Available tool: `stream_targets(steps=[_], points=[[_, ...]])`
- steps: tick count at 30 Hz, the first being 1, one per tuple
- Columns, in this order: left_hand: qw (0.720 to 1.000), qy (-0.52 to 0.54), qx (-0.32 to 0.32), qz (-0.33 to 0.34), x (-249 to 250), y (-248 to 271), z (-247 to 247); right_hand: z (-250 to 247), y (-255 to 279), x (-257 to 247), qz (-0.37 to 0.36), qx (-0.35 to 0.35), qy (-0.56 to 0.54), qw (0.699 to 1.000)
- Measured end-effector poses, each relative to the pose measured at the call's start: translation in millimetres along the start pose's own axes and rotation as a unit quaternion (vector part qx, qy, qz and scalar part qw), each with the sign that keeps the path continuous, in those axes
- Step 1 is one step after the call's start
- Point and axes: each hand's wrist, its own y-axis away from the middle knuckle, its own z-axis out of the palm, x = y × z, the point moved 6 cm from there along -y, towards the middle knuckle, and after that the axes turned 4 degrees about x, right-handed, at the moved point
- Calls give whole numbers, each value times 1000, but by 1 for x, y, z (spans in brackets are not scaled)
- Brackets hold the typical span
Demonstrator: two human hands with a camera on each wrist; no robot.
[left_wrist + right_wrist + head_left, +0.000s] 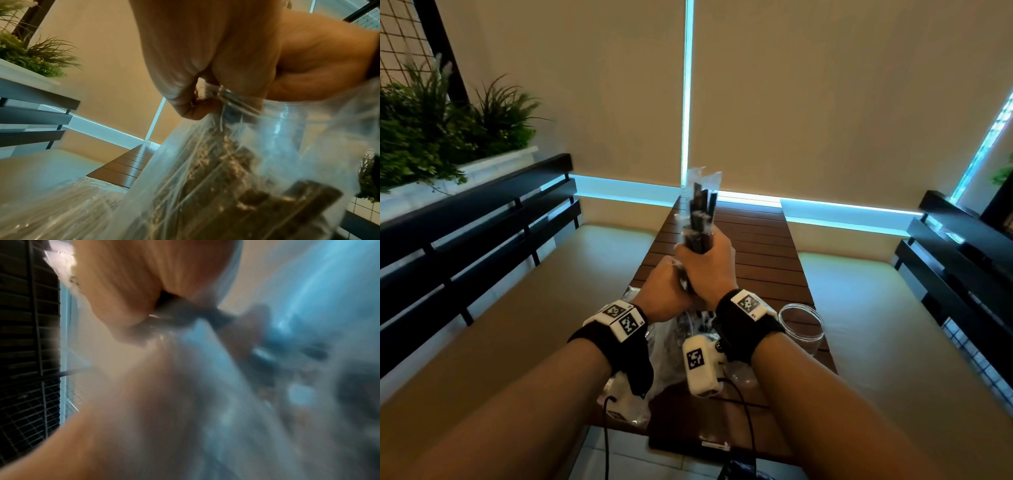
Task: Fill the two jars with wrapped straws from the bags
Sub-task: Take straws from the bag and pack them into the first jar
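Observation:
Above the brown slatted table [767, 246], my right hand [707, 263] grips a bundle of black wrapped straws [702, 212], which stands upright with clear wrapper ends on top. Just below and left, my left hand [666, 291] pinches the gathered top of a clear plastic bag [671, 346] that hangs to the table. In the left wrist view my left hand [197, 104] holds the bag [205, 178], with dark straws inside. The right wrist view is blurred; my right hand [127, 296] closes round the dark straws [185, 314]. One clear jar [803, 329] stands at the right, beside my right wrist.
Dark slatted bench backs [482, 219] with pale cushions [876, 325] run along both sides of the table. A white planter with green plants [431, 137] sits at the upper left. Cables [743, 411] trail over the table's near edge.

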Motion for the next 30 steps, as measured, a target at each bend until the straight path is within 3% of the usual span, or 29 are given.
stream_targets(steps=[5,10,15,23,30], points=[[997,-59,-37,-32,-18,-6,7,-35,-21,-16,9,116,-73,991],[997,-42,27,-64,-32,-9,-7,-95,-47,-55,-4,202,-207,957],[991,30,63,-112,-42,-11,-12,-151,-58,-73,-51,251,-243,936],[986,99,68,-119,-35,-7,-9,-141,-42,20,79,242,-118,960],[989,83,74,-100,-37,-4,-11,-121,-24,87,115,199,8,973]])
